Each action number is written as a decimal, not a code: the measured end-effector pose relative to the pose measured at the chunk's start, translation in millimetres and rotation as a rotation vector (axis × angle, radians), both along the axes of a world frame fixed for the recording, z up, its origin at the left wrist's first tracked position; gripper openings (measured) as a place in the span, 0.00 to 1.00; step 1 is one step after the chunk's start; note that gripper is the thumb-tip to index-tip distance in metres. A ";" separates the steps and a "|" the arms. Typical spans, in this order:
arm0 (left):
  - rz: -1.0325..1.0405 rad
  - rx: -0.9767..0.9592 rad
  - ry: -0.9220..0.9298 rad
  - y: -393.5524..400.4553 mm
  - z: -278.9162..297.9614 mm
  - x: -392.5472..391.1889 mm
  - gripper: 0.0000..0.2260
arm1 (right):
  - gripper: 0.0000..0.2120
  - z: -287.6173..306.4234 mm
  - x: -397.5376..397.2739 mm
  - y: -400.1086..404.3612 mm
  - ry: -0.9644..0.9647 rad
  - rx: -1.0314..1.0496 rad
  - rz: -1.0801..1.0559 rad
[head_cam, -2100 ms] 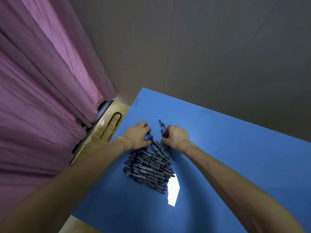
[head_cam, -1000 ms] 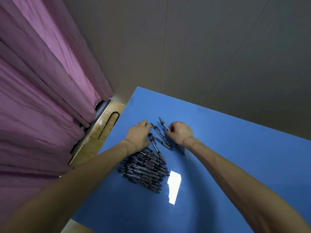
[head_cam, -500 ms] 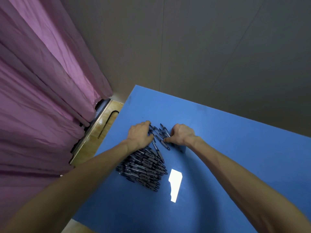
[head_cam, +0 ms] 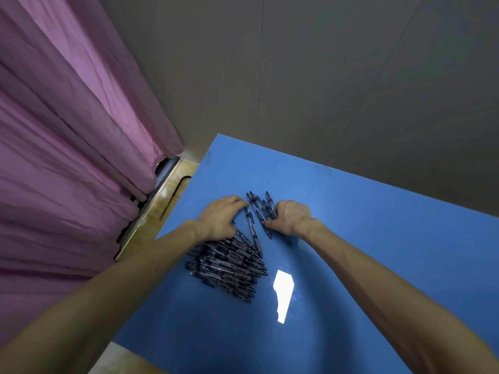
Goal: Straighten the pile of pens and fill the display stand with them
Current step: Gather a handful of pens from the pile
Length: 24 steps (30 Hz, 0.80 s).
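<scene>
A pile of dark pens (head_cam: 229, 265) lies on the blue table (head_cam: 378, 238), most of them roughly parallel. Several loose pens (head_cam: 260, 209) lie at the far end of the pile, pointing away from me. My left hand (head_cam: 221, 217) rests flat on the pile's far left end, fingers spread against the loose pens. On their right side, my right hand (head_cam: 290, 215) curls its fingers around a few of them. No display stand is in view.
A pink curtain (head_cam: 67, 144) hangs at the left, next to a wooden ledge with a black metal loop (head_cam: 172, 195). A grey wall (head_cam: 324, 76) stands behind the table. A bright light reflection (head_cam: 282, 292) lies on the tabletop near the pile.
Both hands have closed in on the loose pens at the pile's far end, drawing them closer together. The view has shifted slightly.
</scene>
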<state>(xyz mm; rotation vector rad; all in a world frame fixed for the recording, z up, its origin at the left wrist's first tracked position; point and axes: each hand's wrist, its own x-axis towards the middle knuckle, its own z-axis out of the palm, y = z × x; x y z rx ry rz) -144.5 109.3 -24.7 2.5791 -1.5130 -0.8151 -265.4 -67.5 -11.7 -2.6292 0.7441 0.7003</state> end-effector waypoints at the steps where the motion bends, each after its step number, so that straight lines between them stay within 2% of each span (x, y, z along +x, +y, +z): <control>1: -0.017 0.001 -0.026 -0.2 -0.9 1.0 0.35 | 0.18 0.2 -0.9 0.3 -0.004 0.003 -0.006; 4: -0.010 -0.028 -0.088 -5.9 -2.7 -1.9 0.35 | 0.19 0.7 -5.2 -0.3 -0.004 -0.007 -0.028; 9: 0.241 -0.092 -0.111 -20.1 -2.5 -23.7 0.37 | 0.19 1.2 -13.1 -11.0 0.021 -0.049 -0.094; 12: 0.392 -0.116 -0.079 -31.9 0.7 -33.3 0.26 | 0.23 1.9 -14.9 -16.6 0.021 -0.057 -0.159; 14: 0.476 -0.078 -0.063 -40.4 2.1 -36.5 0.24 | 0.26 2.6 -13.6 -17.6 0.001 -0.060 -0.195; 20: 0.505 -0.016 -0.074 -66.1 0.1 -46.2 0.28 | 0.18 1.0 -11.9 -25.0 -0.010 -0.044 -0.190; 24: 0.536 -0.019 -0.017 -83.2 -2.2 -56.8 0.23 | 0.18 0.2 -23.3 -41.1 0.032 0.048 -0.192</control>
